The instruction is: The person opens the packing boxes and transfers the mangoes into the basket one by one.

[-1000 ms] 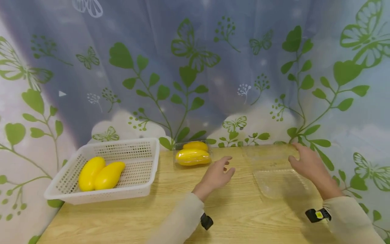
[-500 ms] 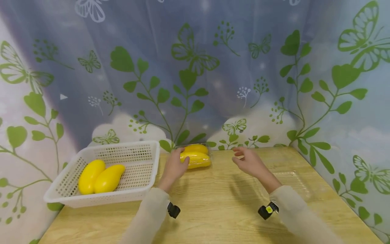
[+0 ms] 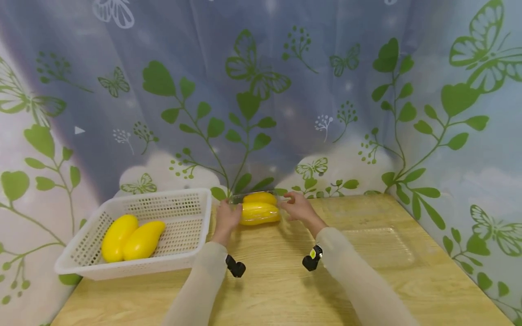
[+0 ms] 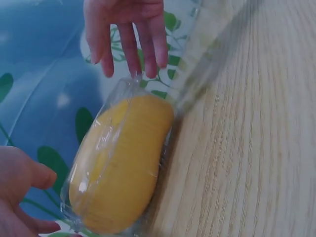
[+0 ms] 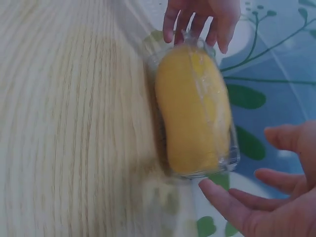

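Left hand (image 3: 227, 219), right hand (image 3: 301, 209), fingers spread, flank 2 wrapped yellow fruits (image 3: 259, 213), far edge of table (image 3: 265, 285); basket (image 3: 134, 270) close left, room nearside.

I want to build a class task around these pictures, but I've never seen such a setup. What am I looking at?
There is no machine: a person works with two bare hands, the left hand and the right hand. The wide picture comes from a camera worn on the head; each close one comes from a camera on one wrist. On the wooden table are a white basket with two loose yellow fruits, a clear tray on the right, and a wrapped pack of two yellow fruits between the hands. Neither hand is closed round the pack; they are at its two ends, though whether they touch it is hard to tell.
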The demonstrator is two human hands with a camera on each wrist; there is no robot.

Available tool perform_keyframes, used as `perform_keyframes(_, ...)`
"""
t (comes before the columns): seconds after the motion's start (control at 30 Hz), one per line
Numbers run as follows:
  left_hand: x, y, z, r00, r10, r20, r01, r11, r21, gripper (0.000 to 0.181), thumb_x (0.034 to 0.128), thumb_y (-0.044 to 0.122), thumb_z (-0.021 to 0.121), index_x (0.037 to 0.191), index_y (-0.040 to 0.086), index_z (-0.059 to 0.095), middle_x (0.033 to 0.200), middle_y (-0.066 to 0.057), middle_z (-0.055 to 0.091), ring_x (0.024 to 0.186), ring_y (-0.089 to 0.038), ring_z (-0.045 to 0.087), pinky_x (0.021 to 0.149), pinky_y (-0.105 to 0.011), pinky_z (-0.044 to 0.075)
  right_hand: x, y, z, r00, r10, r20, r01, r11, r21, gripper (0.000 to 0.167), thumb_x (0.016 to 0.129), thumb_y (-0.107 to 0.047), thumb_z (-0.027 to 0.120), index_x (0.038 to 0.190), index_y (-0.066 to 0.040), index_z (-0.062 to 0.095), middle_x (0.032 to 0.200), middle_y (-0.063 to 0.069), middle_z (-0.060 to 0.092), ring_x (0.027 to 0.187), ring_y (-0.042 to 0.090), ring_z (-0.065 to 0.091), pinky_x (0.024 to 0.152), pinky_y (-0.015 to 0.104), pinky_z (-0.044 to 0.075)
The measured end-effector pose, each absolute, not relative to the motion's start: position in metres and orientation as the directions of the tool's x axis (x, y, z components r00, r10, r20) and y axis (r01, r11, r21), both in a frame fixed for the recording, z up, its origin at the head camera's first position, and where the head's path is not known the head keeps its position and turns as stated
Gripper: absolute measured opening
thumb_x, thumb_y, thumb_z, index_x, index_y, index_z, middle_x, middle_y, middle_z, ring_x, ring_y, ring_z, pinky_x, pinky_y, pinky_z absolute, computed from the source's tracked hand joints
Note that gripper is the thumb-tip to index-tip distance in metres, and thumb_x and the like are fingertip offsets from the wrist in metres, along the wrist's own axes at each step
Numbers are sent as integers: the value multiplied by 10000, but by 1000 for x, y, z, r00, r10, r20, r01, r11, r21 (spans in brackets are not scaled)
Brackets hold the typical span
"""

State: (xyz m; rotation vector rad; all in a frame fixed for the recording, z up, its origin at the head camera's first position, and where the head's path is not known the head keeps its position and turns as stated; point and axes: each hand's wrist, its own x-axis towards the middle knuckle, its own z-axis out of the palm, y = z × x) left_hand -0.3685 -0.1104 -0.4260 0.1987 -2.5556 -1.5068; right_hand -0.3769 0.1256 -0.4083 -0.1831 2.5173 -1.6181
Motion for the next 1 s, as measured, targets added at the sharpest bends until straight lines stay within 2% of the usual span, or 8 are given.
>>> perform_keyframes(0.13,-372,-112,-430,-981,-185,58,-36,471,881,626,1041,224,527,1508,-151,348,1542,-379,401,1457,-512,390,1207,-578,369,-383,118,-414,-974,-205,-91,1,401,-916,609,1059,-285,581,1584,-59,370,1600,278,388,1382,442,521,1044,558,538)
perform_keyframes(0.33,-373,-111,-431,-988,-152,15,-60,478,876,589,1059,256,508,1522,-92,404,1568,-315,424,1459,-477,414,1177,-567,414,-385,112,-419,-979,-197,-57,-37,443,-896,541,1049,-255,595,1543,-73,468,1609,279,384,1147,438,670,956,508,590)
perform_keyframes(0.43,-369,-110,-430,-988,-154,28,-50,486,873,592,1048,245,537,1509,-107,417,1560,-315,437,1443,-477,438,1170,-560,426,-384,111,-422,-981,-195,1,-99,495,-863,486,1042,-207,595,1497,-49,530,1581,264,442,1238,437,625,963,482,590)
perform_keyframes(0.57,-361,-107,-431,-988,-135,73,-7,517,856,579,1027,216,578,1463,-144,455,1492,-339,504,1383,-483,504,1135,-553,462,-379,114,-426,-980,-187,59,-158,574,-803,450,1022,-184,605,1449,-44,586,1534,214,528,1422,420,490,1069,507,529)
perform_keyframes(0.67,-351,-107,-431,-990,-104,99,27,541,841,570,1020,215,594,1441,-152,476,1454,-344,537,1353,-484,534,1114,-558,479,-371,119,-428,-980,-179,82,-175,597,-783,439,1008,-197,627,1425,-57,615,1509,183,565,1413,412,507,1113,542,486)
perform_keyframes(1.0,-316,-110,-428,-996,-25,86,56,577,815,590,1017,290,621,1442,-103,505,1418,-316,580,1296,-460,584,1030,-562,537,-338,132,-425,-977,-190,95,-195,627,-754,400,995,-224,673,1365,-71,673,1455,175,619,1358,417,560,1064,543,523)
